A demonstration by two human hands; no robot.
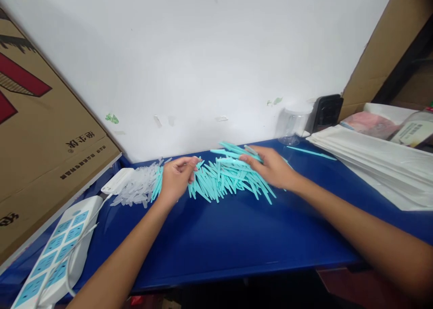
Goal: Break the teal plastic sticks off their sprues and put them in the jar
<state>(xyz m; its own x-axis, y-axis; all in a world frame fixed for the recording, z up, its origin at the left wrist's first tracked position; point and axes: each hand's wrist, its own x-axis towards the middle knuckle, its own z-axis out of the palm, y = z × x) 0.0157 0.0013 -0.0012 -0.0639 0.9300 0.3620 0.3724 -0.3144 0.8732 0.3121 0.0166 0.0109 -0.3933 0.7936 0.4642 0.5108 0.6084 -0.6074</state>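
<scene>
A heap of thin turquoise plastic sticks (211, 185) lies on the blue tabletop, in front of the white wall. My right hand (270, 164) is closed around a bunch of these turquoise sticks (230, 150), held above the right part of the heap with the ends pointing left. At the heap's left side is my left hand (179, 176), its thumb and fingertips pinched together; whatever may be between them is too small to make out. Left of that hand, a pile of small translucent pale pieces (138, 185) spreads out, partly meeting the turquoise sticks.
A white power strip (64, 250) with cables and a white charger-like block (117, 180) lie at the left, beside a large cardboard box (43, 133). At the right stand a clear jar (294, 122), a stack of white bags (372, 164) and one loose turquoise stick (311, 153).
</scene>
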